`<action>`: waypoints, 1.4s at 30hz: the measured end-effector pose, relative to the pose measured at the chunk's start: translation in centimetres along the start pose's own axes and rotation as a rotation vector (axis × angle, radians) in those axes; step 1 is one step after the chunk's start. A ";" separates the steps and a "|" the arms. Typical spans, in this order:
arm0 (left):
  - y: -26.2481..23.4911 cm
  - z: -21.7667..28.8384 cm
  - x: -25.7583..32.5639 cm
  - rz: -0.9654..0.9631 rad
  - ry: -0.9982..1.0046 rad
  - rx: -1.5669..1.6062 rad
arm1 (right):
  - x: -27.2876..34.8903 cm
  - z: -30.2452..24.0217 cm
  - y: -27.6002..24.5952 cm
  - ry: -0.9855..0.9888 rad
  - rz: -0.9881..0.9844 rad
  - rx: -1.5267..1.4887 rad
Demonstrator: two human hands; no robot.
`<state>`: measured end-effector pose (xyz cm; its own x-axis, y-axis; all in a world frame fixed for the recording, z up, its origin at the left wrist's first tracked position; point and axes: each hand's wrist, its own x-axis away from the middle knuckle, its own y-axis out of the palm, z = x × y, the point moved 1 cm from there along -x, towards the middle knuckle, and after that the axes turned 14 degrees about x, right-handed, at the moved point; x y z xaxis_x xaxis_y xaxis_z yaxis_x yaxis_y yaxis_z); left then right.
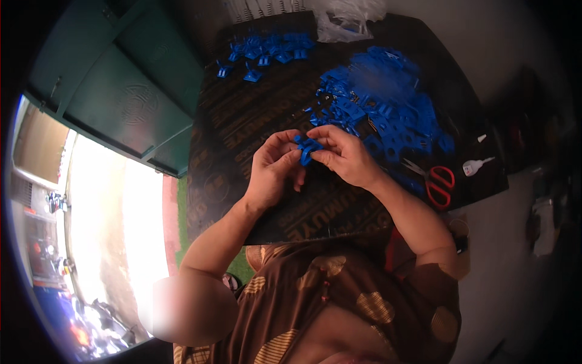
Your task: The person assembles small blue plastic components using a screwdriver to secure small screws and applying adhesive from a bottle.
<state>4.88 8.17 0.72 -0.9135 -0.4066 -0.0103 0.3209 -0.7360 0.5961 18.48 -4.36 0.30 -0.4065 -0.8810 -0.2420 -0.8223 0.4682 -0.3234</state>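
A small blue plastic part [308, 149] is held between my two hands above the near middle of the dark table. My left hand [274, 162] pinches it from the left with thumb and fingers. From the right, my right hand [347, 155] grips the same part with its fingertips. The fingers cover some of it, so its full shape is hidden. Just beyond my right hand spreads a large heap of loose blue plastic pieces [388, 91], with a few small dark and metallic bits among them.
Another group of blue parts [273, 47] lies at the far left of the table [224, 121]. Red-handled scissors [439, 185] and a small white bottle [476, 165] rest on the right. A clear plastic bag [345, 21] sits at the far edge. Green metal doors [133, 91] stand left.
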 end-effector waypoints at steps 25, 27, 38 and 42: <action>-1.3 1.5 -2.3 0.100 0.072 -0.388 | 1.5 -2.3 1.2 -0.592 0.114 0.305; -0.9 1.9 -3.0 0.111 0.092 -0.545 | 1.6 -2.6 1.2 -0.650 0.101 0.312; -1.4 0.8 -14.7 -0.170 0.521 -1.484 | 1.6 -2.6 0.9 -0.668 0.082 0.337; -0.9 -0.5 -16.7 -0.148 0.518 -1.576 | 1.6 -2.6 0.7 -0.653 0.086 0.351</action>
<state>19.96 15.36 -0.01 -0.8865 -0.1755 -0.4282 0.4597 -0.4398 -0.7715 16.25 -5.64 2.04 -0.0544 -0.6723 -0.7383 -0.5787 0.6238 -0.5254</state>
